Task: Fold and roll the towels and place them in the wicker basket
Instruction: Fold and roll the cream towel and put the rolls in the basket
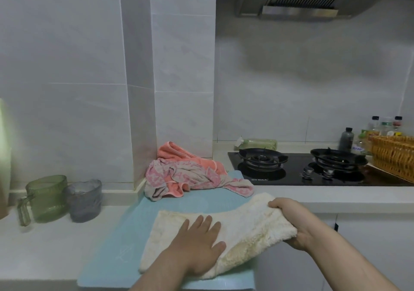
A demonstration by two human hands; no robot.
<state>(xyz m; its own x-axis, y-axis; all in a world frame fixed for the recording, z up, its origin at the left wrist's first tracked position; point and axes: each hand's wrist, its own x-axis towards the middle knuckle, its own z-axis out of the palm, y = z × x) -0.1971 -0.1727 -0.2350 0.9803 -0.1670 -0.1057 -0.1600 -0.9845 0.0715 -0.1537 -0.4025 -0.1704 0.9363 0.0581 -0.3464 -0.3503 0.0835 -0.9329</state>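
Your left hand (201, 243) presses flat on the cream towel (242, 228); your right hand (289, 219) grips its right end, its long axis along the worktop's front edge.

Towel (246, 221) on mat (107, 252); basket (394, 156) right (perhaps on stove (291, 176)).

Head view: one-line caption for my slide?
Left hand presses the cream towel on the blue mat while right hand grips its end.
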